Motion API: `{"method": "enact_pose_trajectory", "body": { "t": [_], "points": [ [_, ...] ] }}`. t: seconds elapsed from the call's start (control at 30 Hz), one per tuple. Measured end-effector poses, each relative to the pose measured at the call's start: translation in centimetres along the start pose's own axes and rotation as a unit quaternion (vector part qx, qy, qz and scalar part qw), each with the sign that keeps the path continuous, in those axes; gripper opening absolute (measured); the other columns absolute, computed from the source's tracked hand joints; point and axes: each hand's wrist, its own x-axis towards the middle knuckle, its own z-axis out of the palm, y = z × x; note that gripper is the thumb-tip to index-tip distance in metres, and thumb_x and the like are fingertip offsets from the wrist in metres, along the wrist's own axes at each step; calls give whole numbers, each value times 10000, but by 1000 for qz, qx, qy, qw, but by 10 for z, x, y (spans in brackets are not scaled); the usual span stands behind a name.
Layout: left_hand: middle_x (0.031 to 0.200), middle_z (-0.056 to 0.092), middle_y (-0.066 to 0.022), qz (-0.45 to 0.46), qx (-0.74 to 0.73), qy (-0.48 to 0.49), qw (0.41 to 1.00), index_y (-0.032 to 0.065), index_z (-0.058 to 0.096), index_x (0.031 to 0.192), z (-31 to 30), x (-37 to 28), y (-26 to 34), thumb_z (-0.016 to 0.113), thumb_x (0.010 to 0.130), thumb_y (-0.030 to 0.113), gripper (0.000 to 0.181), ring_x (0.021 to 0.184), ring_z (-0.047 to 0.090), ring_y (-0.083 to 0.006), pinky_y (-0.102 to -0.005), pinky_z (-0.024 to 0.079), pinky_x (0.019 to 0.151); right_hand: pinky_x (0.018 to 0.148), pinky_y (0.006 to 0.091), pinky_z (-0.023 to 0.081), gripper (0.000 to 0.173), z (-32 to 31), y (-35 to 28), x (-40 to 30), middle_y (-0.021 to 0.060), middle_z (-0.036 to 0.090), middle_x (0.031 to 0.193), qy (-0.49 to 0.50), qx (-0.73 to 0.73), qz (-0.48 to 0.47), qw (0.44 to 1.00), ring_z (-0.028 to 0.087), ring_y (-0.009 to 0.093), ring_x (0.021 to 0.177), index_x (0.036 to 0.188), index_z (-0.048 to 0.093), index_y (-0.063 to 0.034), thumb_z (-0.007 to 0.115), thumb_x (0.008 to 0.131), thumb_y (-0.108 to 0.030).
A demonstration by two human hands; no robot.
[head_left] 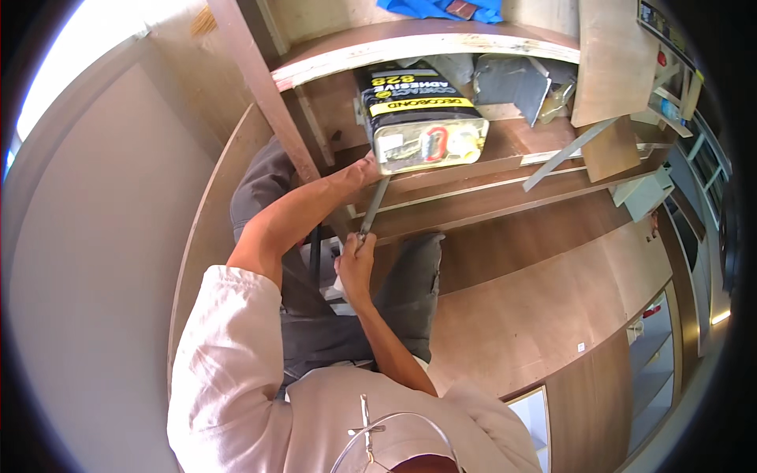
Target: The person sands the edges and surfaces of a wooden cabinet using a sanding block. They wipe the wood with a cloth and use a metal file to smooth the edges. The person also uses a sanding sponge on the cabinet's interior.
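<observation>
My right hand (356, 266) is closed around the near end of a flat grey metal bar (375, 207). The bar runs up and away until the near corner of a contact adhesive can (423, 112) covers it. Beside that corner is my left hand (368, 169); the can hides its fingers, so what they hold cannot be made out. The black and yellow rectangular can has its metal top towards me, with a red handle (435, 145) and a pale cap (465, 145).
A wooden upright (266, 88) stands left of the can, below a raw-edged shelf (426, 47). Grey bent sheet pieces (511, 86) lie behind it. A loose metal strip (568, 155) slants out at right. Wood panels (532, 313) spread to the right; a pale wall (112, 236) rises at left.
</observation>
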Motion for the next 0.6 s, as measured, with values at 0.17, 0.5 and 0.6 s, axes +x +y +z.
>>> {"method": "enact_pose_trajectory", "body": {
  "t": [0.17,0.5,0.6],
  "points": [
    [1205,639,-153,-9,2,-4,1000,52,609,1219,-7,9,-19,494,928,154,329,1051,628,-283,-355,510,917,369,269,384,183,27,9,31,47,464,679,10,-53,-35,998,433,107,422,1049,395,-44,475,1015,-205],
    [1202,643,-154,-6,47,-13,999,46,624,1197,-13,-8,-24,490,921,150,323,1045,633,-285,-355,515,912,366,283,393,220,27,7,7,59,481,715,-25,-14,10,1000,458,120,431,1042,390,-20,475,1012,-220],
    [1201,643,-155,-3,65,-16,998,44,629,1190,-15,-13,-22,489,919,148,322,1043,634,-286,-354,517,910,364,285,388,205,39,11,-1,56,478,717,-12,24,10,1000,454,117,427,1031,389,-22,477,1011,-206]
  ]
}}
